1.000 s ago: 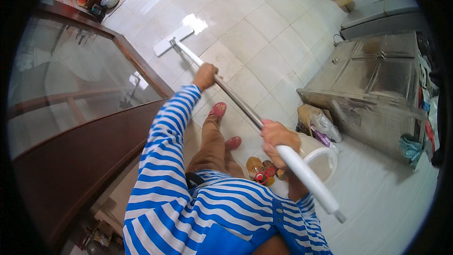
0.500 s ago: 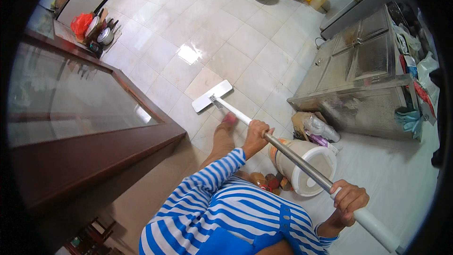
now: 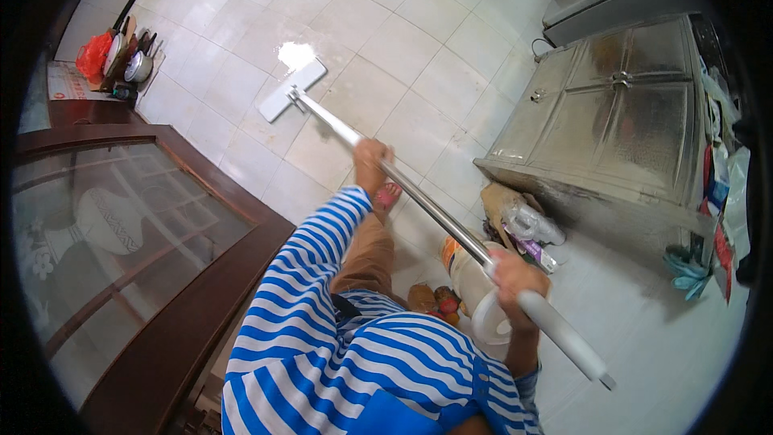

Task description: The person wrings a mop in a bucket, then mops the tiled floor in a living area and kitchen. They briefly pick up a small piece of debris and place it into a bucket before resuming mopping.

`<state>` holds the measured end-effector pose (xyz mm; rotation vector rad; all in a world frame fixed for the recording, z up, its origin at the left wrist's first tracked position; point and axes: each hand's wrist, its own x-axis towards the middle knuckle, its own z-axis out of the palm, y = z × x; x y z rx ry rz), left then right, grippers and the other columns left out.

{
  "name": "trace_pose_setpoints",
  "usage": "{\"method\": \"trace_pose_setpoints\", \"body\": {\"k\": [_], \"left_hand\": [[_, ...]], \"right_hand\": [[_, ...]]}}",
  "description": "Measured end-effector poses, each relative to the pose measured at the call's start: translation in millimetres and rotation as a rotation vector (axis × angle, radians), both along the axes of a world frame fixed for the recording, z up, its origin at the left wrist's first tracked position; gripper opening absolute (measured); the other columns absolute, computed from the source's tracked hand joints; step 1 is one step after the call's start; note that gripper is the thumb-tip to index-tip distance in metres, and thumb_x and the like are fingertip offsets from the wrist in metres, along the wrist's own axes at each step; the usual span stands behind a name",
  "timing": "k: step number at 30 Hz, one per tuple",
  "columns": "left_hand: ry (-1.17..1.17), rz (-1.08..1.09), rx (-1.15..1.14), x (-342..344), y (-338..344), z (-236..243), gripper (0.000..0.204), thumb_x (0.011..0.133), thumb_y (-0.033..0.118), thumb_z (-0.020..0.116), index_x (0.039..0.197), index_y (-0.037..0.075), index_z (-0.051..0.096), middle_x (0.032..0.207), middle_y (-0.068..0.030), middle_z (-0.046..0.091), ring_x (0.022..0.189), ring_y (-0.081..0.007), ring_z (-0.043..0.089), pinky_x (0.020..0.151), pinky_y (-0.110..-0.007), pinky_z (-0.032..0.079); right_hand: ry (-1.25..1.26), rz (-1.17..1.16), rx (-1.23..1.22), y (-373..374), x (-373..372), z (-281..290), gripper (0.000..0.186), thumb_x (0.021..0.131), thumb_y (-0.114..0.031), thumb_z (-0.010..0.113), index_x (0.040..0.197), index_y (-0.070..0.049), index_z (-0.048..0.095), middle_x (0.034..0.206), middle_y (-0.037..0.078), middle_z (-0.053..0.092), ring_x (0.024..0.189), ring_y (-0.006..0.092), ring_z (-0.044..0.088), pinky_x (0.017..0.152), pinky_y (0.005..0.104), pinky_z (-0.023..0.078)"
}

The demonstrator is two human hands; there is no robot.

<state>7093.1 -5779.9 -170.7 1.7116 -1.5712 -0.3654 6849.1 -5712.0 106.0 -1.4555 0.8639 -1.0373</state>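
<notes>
Both L/R fingers [image 3: 374, 155] [image 3: 517, 271] rnd mop pole [image 3: 439, 215]; mop head [image 3: 298, 83] past L.

No readable text; illegible red print on pale cardboard [image 3: 68, 84].

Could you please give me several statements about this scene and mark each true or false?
The left hand grips the long white-and-silver mop pole. True.
The right hand is open and empty. False: it is closed around the pole.
The flat white rectangular mop head is nearer the left hand than the right. True.
The red plastic bag lies on the grey metal cabinet. False: the bag is at the picture's left, the cabinet at its right.
</notes>
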Motion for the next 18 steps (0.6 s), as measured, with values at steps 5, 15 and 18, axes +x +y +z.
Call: {"method": "trace_pose_setpoints", "body": {"k": [5, 15, 18], "left_hand": [[0.317, -0.212, -0.076, -131, 32, 69, 0.018, 0.067, 0.011, 0.065, 0.06, 0.009, 0.049, 0.06, -0.0093, 0.05, 0.062, -0.0306, 0.048, 0.06, -0.041, 0.036], [0.517, -0.456, 0.022, -135, 20, 115, 0.016, 0.065, 0.015, 0.069, 0.064, 0.008, 0.055, 0.064, -0.0091, 0.052, 0.068, -0.0293, 0.051, 0.064, -0.038, 0.037], [0.422, -0.284, 0.002, -78, -9, 76, 0.016, 0.061, 0.009, 0.069, 0.066, 0.008, 0.054, 0.069, -0.0094, 0.052, 0.068, -0.0311, 0.049, 0.065, -0.039, 0.038]], "right_hand": [[0.054, -0.189, 0.112, 18, -98, 95, 0.027, 0.08, -0.025, 0.064, 0.066, -0.013, 0.044, 0.061, 0.0, 0.046, 0.059, 0.0152, 0.045, 0.08, 0.0452, 0.043], [0.065, -0.093, -0.004, 0, -95, 149, 0.031, 0.069, -0.026, 0.073, 0.055, -0.014, 0.048, 0.049, -0.002, 0.051, 0.052, 0.0113, 0.051, 0.058, 0.0367, 0.046], [0.105, -0.248, -0.052, -21, -46, 92, 0.018, 0.078, -0.022, 0.066, 0.069, -0.013, 0.053, 0.068, 0.002, 0.058, 0.062, 0.0162, 0.056, 0.063, 0.0378, 0.048]]}}
